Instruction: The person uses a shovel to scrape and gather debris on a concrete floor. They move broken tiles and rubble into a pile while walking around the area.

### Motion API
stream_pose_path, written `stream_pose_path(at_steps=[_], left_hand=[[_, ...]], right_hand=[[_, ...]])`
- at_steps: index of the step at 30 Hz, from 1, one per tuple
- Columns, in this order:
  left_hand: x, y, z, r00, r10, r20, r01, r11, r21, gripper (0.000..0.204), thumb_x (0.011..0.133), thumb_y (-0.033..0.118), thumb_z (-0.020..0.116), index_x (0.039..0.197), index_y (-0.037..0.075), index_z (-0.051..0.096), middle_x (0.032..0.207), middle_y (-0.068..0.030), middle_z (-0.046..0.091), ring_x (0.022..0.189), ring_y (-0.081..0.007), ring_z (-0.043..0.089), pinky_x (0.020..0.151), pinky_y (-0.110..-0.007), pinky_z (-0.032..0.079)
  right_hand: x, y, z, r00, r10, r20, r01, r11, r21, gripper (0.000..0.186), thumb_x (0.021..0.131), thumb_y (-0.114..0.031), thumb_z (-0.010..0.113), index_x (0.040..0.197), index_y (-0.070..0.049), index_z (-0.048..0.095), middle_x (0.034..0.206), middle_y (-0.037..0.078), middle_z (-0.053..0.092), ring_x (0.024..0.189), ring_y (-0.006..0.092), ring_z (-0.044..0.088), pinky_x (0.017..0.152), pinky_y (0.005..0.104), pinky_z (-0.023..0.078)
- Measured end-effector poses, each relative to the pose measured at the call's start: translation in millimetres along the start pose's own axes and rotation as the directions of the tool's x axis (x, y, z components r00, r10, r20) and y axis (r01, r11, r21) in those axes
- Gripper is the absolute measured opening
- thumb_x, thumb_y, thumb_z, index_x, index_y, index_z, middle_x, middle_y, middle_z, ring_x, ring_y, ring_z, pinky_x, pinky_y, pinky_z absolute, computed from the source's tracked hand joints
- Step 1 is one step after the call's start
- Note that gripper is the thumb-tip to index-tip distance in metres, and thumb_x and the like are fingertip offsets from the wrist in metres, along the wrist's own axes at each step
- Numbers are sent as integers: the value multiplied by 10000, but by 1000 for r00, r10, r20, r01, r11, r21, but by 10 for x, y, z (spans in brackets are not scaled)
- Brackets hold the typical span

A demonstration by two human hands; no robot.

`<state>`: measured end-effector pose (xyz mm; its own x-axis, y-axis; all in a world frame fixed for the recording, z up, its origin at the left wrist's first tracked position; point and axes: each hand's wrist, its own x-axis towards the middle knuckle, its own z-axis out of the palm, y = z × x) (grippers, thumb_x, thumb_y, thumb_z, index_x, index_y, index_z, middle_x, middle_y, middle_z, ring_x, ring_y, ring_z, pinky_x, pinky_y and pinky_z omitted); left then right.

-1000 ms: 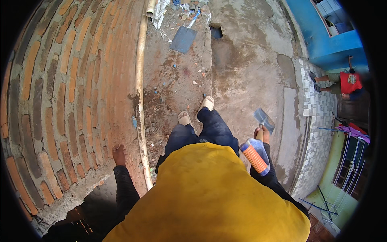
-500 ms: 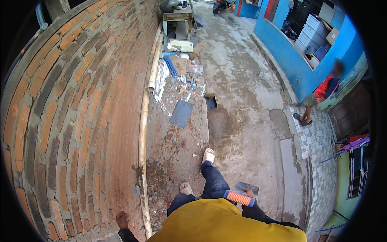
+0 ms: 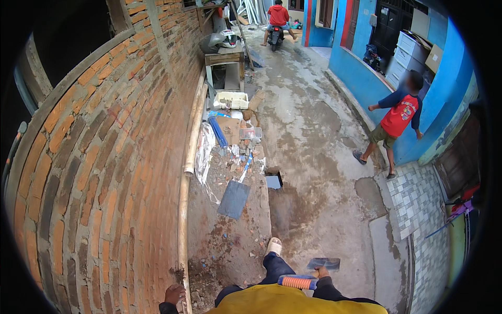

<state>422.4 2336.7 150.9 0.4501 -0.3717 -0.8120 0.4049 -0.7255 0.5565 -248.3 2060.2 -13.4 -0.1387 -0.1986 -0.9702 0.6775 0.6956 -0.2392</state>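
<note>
In my right hand (image 3: pixel 322 271) is a flat dark rectangular plate, like a plastering float (image 3: pixel 325 264), held low over the concrete. Just left of that hand, against my yellow shirt, shows a scrubbing brush (image 3: pixel 297 282) with orange bristles and a blue edge; whether the same hand grips it is hidden. My left hand (image 3: pixel 175 294) hangs beside the brick wall, near a long pale pole, fingers loosely apart and nothing visible in it. A beige sandal (image 3: pixel 273 246) is on my forward foot.
The brick wall (image 3: pixel 120 183) rises on my left, edged by a long pole (image 3: pixel 183 220). Ahead lie a grey slab (image 3: pixel 235 200), rubble, a blue roll (image 3: pixel 217 132) and a square hole (image 3: pixel 273 181). A person in red (image 3: pixel 401 116) walks at right; another sits on a motorbike (image 3: pixel 275 37).
My view has tilted up, showing more of the lane. The person at right has stepped away from the tiled porch. A rider on the motorbike has come into view. The plate remains in my right hand.
</note>
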Motion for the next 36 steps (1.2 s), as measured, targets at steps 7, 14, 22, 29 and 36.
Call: stream_pose_path(at_steps=[7, 14, 22, 29, 36], left_hand=[[-84, -399, -288, 997, -20, -77, 11, 992, -123, 429, 890, 259, 697, 1254, 48, 612, 1140, -116, 655, 1039, -243, 624, 845, -391, 531], [64, -733, -543, 957, -185, -223, 134, 965, -225, 355, 911, 217, 667, 1213, 40, 610, 1027, -117, 665, 887, -229, 640, 690, -368, 518], [560, 431, -760, 979, 205, 12, -193, 938, -290, 49, 953, 118, 579, 955, 71, 565, 737, -17, 530, 597, -108, 538, 487, -298, 416], [480, 686, -873, 989, 145, 4, -144, 984, -104, 263, 959, 155, 604, 1178, 15, 567, 977, -132, 646, 800, -225, 654, 691, -385, 553], [424, -69, -665, 953, -240, -184, 229, 970, -80, 310, 964, 129, 600, 1255, 21, 582, 1009, -149, 685, 839, -258, 673, 699, -402, 546]], right_hand=[[-390, -968, 907, 977, -177, 118, 184, 982, -52, 207, 892, -148, 563, 1050, -77, 449, 669, 119, 522, 486, 277, 530, 447, 422, 505], [-1007, -692, 1417, 954, -273, 124, 292, 941, -170, 198, 894, -102, 567, 1041, -105, 434, 729, 89, 490, 491, 229, 522, 400, 362, 492], [-1099, 79, 823, 975, -176, 136, 205, 947, -246, 219, 909, -161, 559, 1069, -88, 429, 654, 117, 530, 497, 264, 549, 419, 404, 477], [-402, 769, -465, 985, 86, 148, -48, 969, -243, 244, 925, -200, 519, 1037, 14, 482, 806, 240, 611, 655, 411, 620, 638, 568, 533], [422, 1541, -1144, 999, -36, 32, 27, 974, 224, 336, 902, -209, 568, 1097, 63, 532, 1032, 247, 634, 901, 444, 654, 862, 612, 522]])
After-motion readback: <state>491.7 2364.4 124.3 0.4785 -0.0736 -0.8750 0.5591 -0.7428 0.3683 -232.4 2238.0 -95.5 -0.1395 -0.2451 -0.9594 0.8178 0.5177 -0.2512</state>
